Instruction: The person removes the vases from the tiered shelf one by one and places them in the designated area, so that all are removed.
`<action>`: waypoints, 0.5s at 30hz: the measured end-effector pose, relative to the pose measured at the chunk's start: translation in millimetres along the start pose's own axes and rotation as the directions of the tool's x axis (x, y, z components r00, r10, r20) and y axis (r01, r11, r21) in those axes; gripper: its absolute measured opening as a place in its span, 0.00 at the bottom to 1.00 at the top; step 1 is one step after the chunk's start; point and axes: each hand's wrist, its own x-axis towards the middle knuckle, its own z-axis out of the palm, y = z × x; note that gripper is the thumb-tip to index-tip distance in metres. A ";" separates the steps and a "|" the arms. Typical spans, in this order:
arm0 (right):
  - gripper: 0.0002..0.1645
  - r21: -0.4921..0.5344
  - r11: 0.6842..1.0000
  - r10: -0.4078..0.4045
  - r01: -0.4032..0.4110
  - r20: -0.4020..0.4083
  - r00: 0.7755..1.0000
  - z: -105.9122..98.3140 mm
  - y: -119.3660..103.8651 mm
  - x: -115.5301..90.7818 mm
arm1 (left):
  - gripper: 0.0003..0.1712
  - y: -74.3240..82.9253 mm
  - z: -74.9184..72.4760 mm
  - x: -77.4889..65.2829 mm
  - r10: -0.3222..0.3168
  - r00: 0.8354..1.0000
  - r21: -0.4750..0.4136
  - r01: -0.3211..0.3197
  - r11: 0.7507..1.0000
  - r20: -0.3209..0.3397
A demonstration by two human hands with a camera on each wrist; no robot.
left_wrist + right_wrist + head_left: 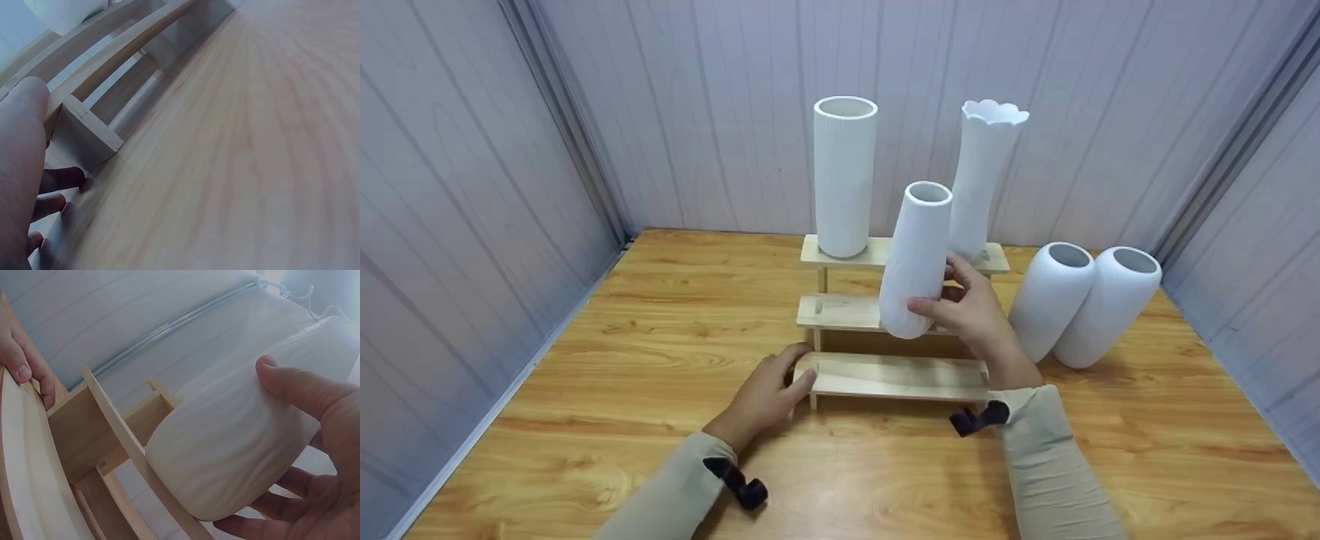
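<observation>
My right hand (981,319) grips a tapered white vase (916,262) by its lower part, thumb in front and fingers behind. The vase leans slightly, its base overlapping the middle step of a three-tier wooden stand (900,375) in the head view. Fine wavy ridges show on the vase (236,439) in the right wrist view. My left hand (769,386) holds the left end of the stand's lowest step, with the thumb on top and the fingers down its side. That left thumb and the fingers (62,179) also show by the stand's leg in the left wrist view.
On the top step stand a tall cylindrical white vase (845,180) at left and a scalloped-rim white vase (982,172) at right. Two more white vases (1051,300) stand side by side on the wooden table (660,315), right of the stand. Panelled walls (735,112) enclose the table.
</observation>
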 end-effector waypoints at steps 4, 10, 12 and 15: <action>0.52 0.009 1.000 -0.004 0.004 0.002 1.000 -0.9 0.0 0.2 | 0.26 1.1 -0.5 0.3 -0.008 1.000 0.020 0.009 1.000 -0.013; 0.53 0.000 1.000 0.019 -0.019 0.009 1.000 -3.6 -3.9 -2.4 | 0.25 -0.4 0.9 1.5 -0.003 0.999 0.042 0.004 0.999 -0.036; 0.54 -0.014 0.999 0.030 -0.030 0.010 0.999 -5.0 -5.2 -3.0 | 0.25 -0.7 1.4 1.5 -0.003 0.999 0.041 0.004 0.999 -0.040; 0.54 -0.050 0.998 0.037 -0.036 0.008 0.999 -8.1 -6.4 -3.7 | 0.25 -1.1 1.6 1.0 -0.002 0.999 0.045 0.004 0.999 -0.043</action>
